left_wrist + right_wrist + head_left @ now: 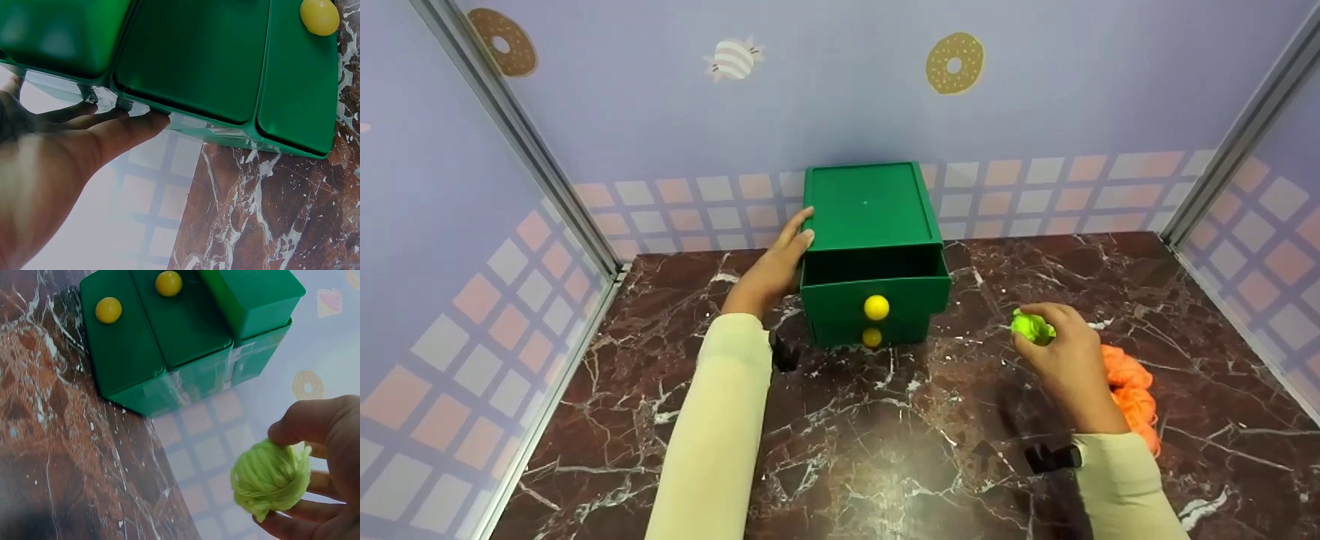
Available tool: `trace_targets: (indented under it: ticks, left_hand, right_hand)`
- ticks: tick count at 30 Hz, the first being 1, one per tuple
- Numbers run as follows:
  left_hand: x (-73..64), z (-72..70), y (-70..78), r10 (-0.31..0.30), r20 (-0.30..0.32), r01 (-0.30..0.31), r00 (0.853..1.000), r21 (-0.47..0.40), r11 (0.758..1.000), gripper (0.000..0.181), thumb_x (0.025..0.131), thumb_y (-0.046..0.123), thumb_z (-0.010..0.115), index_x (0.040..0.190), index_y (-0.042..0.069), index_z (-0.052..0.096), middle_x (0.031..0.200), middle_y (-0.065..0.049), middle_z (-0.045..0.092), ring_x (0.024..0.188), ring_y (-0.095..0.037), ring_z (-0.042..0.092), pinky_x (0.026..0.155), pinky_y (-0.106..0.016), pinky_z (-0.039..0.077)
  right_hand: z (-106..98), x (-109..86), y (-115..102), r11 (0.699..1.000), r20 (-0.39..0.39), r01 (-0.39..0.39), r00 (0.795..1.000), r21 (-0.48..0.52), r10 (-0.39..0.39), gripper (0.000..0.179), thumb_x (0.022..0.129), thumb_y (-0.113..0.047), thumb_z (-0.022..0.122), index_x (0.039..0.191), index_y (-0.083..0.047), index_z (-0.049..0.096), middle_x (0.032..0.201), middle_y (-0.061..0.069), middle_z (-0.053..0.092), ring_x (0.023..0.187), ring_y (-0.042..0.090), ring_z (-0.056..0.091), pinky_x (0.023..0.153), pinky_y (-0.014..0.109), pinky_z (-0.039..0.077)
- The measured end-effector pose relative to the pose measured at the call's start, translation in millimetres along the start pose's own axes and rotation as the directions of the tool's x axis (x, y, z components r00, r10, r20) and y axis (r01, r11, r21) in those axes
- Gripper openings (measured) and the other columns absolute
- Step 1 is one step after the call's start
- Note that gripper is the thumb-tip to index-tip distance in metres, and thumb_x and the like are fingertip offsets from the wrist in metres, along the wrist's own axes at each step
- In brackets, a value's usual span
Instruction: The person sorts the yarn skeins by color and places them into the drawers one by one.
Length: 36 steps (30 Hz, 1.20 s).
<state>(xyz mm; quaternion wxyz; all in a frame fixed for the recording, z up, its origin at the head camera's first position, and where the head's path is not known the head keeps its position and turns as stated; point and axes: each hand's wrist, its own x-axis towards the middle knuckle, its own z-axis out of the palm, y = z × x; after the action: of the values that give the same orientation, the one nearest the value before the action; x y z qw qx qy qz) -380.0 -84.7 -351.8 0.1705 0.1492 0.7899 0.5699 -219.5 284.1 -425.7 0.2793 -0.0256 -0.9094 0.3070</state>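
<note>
A green drawer cabinet (870, 202) with yellow round knobs stands against the back wall, its top drawer (840, 294) pulled out. My left hand (772, 274) rests along the cabinet's left side, fingertips near the top edge in the head view. Seen from the left wrist, its fingers (126, 132) lie fairly straight against that side. To the right of the cabinet, above the table, my right hand (1065, 360) pinches a bright green ball of yarn (270, 481) between thumb and fingers.
An orange twisted yarn bundle (1132, 390) lies on the dark red marbled table (885, 465), partly hidden behind the right wrist. Pale purple walls (840, 97) with metal corner strips enclose the back and sides.
</note>
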Motion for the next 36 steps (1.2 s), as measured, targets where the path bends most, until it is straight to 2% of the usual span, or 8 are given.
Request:
trace_targets:
  ticks: [3,7,11,14,16,23,29,36]
  left_hand:
    - [3.1,-0.9,-6.9,0.011,-0.006,-0.012,1.000,-0.020,1.000,0.051,0.100,0.056,0.034,0.147,0.057,0.014,0.164,0.004,0.001,0.150,-0.030,0.013,0.115,-0.058,0.023]
    - [2.5,-1.0,-8.9,0.016,-0.019,-0.016,1.000,0.003,1.000,0.050,0.099,0.060,0.035,0.145,0.061,0.016,0.164,0.007,0.001,0.151,-0.028,0.008,0.117,-0.058,0.017]
    - [-3.3,-0.1,-2.0,-0.004,-0.004,0.004,1.000,-0.007,1.000,0.052,0.100,0.057,0.034,0.147,0.058,0.013,0.164,0.007,-0.002,0.152,-0.028,0.004,0.118,-0.059,0.013]
    - [-10.9,1.7,8.2,-0.016,0.007,0.016,1.000,-0.006,1.000,0.054,0.102,0.052,0.033,0.151,0.052,0.010,0.165,0.004,-0.002,0.152,-0.029,0.004,0.118,-0.059,0.014]
    - [-16.5,3.3,15.0,-0.017,0.009,0.017,1.000,0.010,1.000,0.054,0.104,0.049,0.032,0.153,0.048,0.009,0.165,0.001,-0.001,0.151,-0.031,0.005,0.118,-0.059,0.015]
    - [-19.3,5.2,18.0,-0.019,0.000,0.019,1.000,0.047,0.999,0.054,0.104,0.048,0.030,0.154,0.045,0.009,0.165,-0.001,0.002,0.151,-0.031,0.008,0.118,-0.058,0.014]
    - [-19.8,5.3,19.2,-0.016,-0.012,0.017,1.000,0.067,0.998,0.054,0.104,0.048,0.030,0.154,0.045,0.009,0.165,-0.001,0.003,0.151,-0.032,0.009,0.118,-0.058,0.014]
    - [-9.5,3.2,7.3,0.000,-0.021,0.002,1.000,0.080,0.997,0.053,0.103,0.051,0.031,0.152,0.049,0.011,0.165,-0.001,0.005,0.150,-0.032,0.011,0.118,-0.058,0.013]
  right_hand:
    - [0.5,1.8,-3.5,1.000,-0.031,0.018,0.999,0.016,-0.017,0.032,0.077,-0.011,0.078,0.108,-0.005,0.071,0.113,0.020,0.065,0.100,0.039,0.062,0.082,0.051,0.048]
    - [2.6,3.3,-7.0,0.999,-0.064,0.033,0.998,0.042,-0.030,0.033,0.076,-0.011,0.080,0.107,-0.005,0.071,0.112,0.018,0.066,0.099,0.036,0.063,0.081,0.047,0.048]
    - [4.5,4.2,-11.9,0.997,-0.087,0.026,0.996,0.070,-0.020,0.034,0.076,-0.012,0.082,0.107,-0.007,0.072,0.112,0.015,0.067,0.097,0.031,0.064,0.077,0.024,0.047]
    - [5.3,5.3,-16.4,0.993,-0.096,0.027,0.995,0.115,-0.016,0.034,0.076,-0.011,0.082,0.108,-0.006,0.072,0.112,0.015,0.066,0.096,0.028,0.064,0.071,0.004,0.040]
    - [5.7,6.2,-19.4,0.989,-0.105,0.031,0.994,0.145,-0.015,0.034,0.076,-0.010,0.082,0.108,-0.006,0.072,0.112,0.015,0.066,0.096,0.026,0.064,0.069,-0.002,0.038]
    - [5.4,9.6,-29.5,0.977,-0.157,0.036,0.988,0.211,-0.002,0.034,0.076,-0.009,0.081,0.109,-0.006,0.072,0.115,0.014,0.065,0.097,0.025,0.063,0.071,-0.001,0.042]
    - [4.6,13.5,-41.1,0.961,-0.206,0.055,0.979,0.269,0.002,0.035,0.077,-0.009,0.081,0.111,-0.004,0.070,0.119,0.015,0.063,0.100,0.021,0.063,0.078,0.002,0.045]
    - [6.7,15.8,-52.6,0.943,-0.255,0.110,0.967,0.315,-0.028,0.035,0.078,-0.008,0.080,0.112,-0.003,0.070,0.120,0.012,0.063,0.097,0.012,0.063,0.080,0.006,0.048]
